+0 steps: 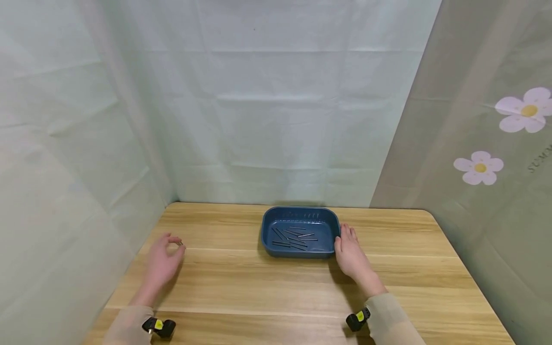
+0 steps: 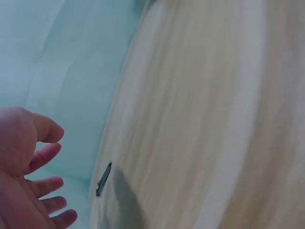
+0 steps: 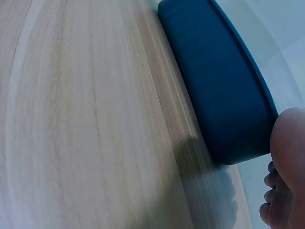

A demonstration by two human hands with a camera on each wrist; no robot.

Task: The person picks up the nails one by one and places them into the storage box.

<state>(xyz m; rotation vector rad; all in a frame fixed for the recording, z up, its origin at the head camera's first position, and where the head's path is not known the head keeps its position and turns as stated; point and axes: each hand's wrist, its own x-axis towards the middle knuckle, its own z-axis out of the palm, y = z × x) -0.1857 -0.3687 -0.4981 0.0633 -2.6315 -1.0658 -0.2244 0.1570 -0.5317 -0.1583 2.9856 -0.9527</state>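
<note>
A blue rectangular tray (image 1: 302, 255) sits toward the back of the table, with several thin dark metal rods (image 1: 296, 235) scattered across its bottom. My right hand (image 1: 351, 254) lies against the tray's right side, its fingers extended along the wall. In the right wrist view, the thumb (image 3: 288, 138) is at the tray's near corner. Far to the left, my left hand (image 1: 163, 261) hovers low over the table with thumb and fingers apart. Just past its fingertips, a short, thin dark metal piece (image 2: 103, 180) lies on the wood.
The wooden table (image 1: 233, 287) has rounded back corners. Pale cloth (image 1: 276, 120) hangs right behind its back edge, and more cloth closes in the left and right sides. Printed flowers (image 1: 478, 167) mark the right cloth. Each sleeve carries a small black wrist camera (image 1: 358, 319).
</note>
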